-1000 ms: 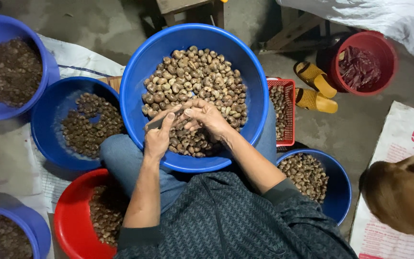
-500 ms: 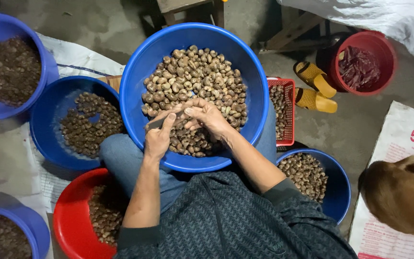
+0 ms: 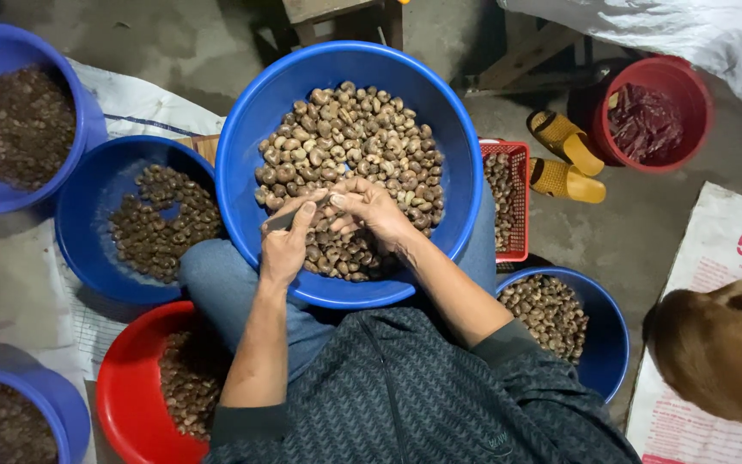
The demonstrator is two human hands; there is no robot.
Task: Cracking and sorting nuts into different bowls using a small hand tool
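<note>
A big blue basin [image 3: 251, 129] rests on my lap, heaped with brown nuts [image 3: 345, 137]. Over its near side my left hand [image 3: 283, 245] grips a small dark blade [image 3: 281, 221] that pokes out to the left of the thumb. My right hand [image 3: 369, 210] pinches a single nut [image 3: 334, 202] against the blade's tip. Both hands touch each other above the pile.
Around me stand more blue basins of nuts [image 3: 152, 219] [image 3: 19, 120] [image 3: 560, 314] [image 3: 10, 421], a red basin [image 3: 130, 387], a red crate [image 3: 508, 198], a red bucket [image 3: 654, 112], yellow sandals [image 3: 564, 155], printed sacks and a brown animal [image 3: 723, 352] at the right.
</note>
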